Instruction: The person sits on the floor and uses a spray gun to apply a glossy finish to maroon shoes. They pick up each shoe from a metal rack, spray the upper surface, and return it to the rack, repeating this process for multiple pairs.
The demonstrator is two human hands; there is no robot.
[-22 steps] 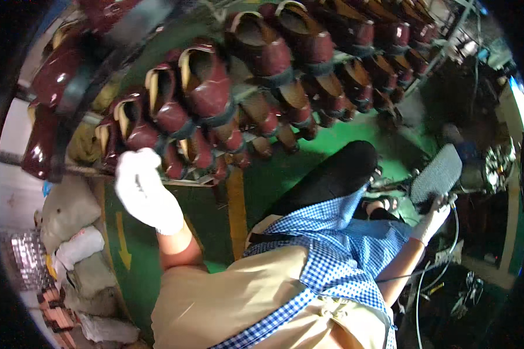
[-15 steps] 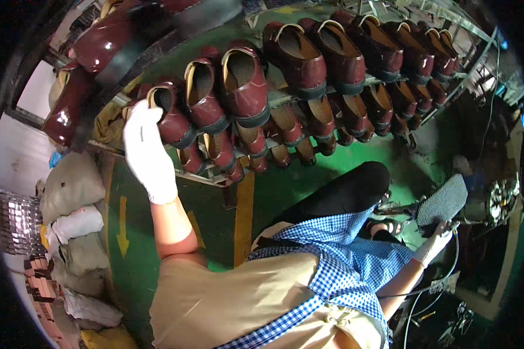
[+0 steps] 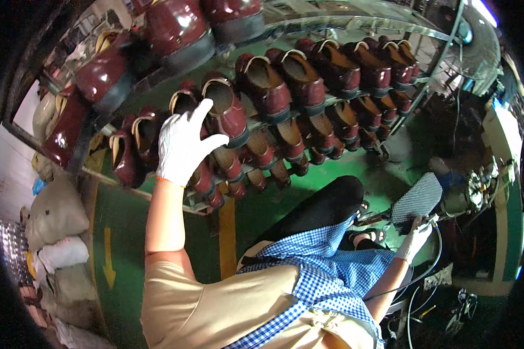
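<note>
At centre left: gloved left hand (image 3: 182,146), fingers spread, thumb out, laid against a dark red shoe (image 3: 224,113) on the rack (image 3: 355,96), not closed around it. Beside it, more dark red shoes (image 3: 308,81) in rows along the rack's tiers, openings up. Below, green floor (image 3: 122,232) with yellow arrow (image 3: 108,259); stuffed sacks (image 3: 55,212) at far left. At lower right: gloved right hand (image 3: 414,238), lightly closed on the lower edge of a checked pad (image 3: 416,198), near a machine (image 3: 477,186).
</note>
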